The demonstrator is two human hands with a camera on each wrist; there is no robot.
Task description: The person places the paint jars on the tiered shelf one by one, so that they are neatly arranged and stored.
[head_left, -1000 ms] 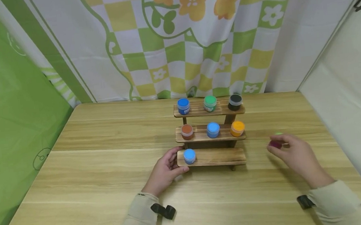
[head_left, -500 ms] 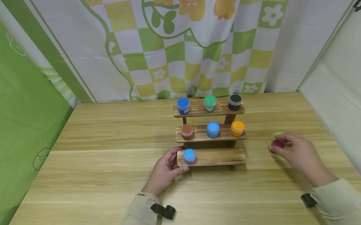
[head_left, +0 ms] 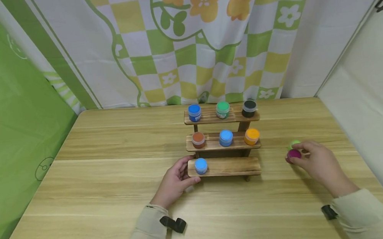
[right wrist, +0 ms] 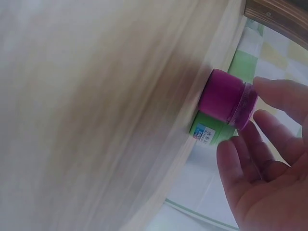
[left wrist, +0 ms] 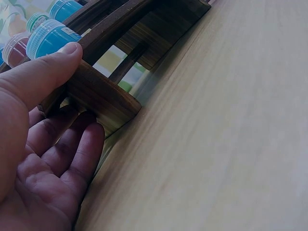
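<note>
In the head view, my left hand (head_left: 173,181) grips the left end of the three-tier wooden rack (head_left: 232,166). Its thumb lies on the front edge of the bottom tier, and the fingers reach behind the end support (left wrist: 108,103). A light blue paint jar (head_left: 201,166) stands on that tier close to the thumb. Right of the rack, my right hand (head_left: 320,164) pinches a magenta paint jar (right wrist: 224,96) by its lid, thumb and fingertips on opposite sides. Just behind it stands a green paint jar (right wrist: 211,129), partly hidden. Whether the magenta jar touches the table is unclear.
On the middle tier stand brown (head_left: 198,140), blue (head_left: 226,137) and orange (head_left: 252,136) jars. The top tier bears dark blue (head_left: 194,112), green (head_left: 223,109) and black (head_left: 249,108) ones. A patterned curtain (head_left: 178,55) hangs behind the wooden table (head_left: 113,169).
My right hand has shifted slightly right with the magenta jar, whose lid now shows more fully. More of the green jar behind is visible. The left hand and rack have stayed put.
</note>
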